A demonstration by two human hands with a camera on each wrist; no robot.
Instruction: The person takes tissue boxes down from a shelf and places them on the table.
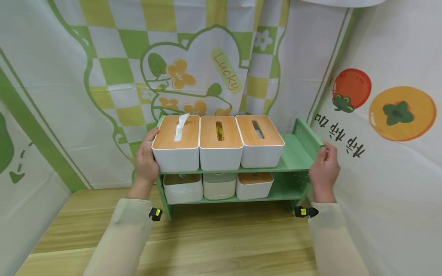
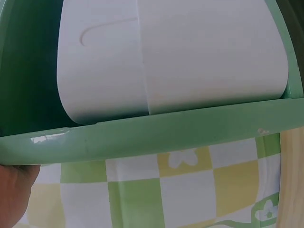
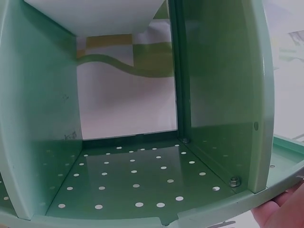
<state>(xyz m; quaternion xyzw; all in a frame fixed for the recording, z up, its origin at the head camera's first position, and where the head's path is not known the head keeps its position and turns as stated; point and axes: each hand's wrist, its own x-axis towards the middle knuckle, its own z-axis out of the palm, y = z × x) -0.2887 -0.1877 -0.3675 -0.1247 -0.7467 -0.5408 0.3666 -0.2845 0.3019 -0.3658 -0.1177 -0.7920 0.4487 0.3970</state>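
A green two-tier shelf stands between my hands. My left hand is at its left end, beside a white tissue box with a wooden lid and a tissue sticking up. In the left wrist view, part of that hand shows below the green side panel. At the other end, my right hand grips the front corner of the raised side panel; its fingers show at the shelf's edge in the right wrist view. Two more wood-lidded boxes, the middle and right one, complete the top row.
On the lower tier sit a white box, a beige box and a wood-lidded box. Behind hangs a checked curtain; a printed white wall sheet is close on the right. Wooden flooring lies in front.
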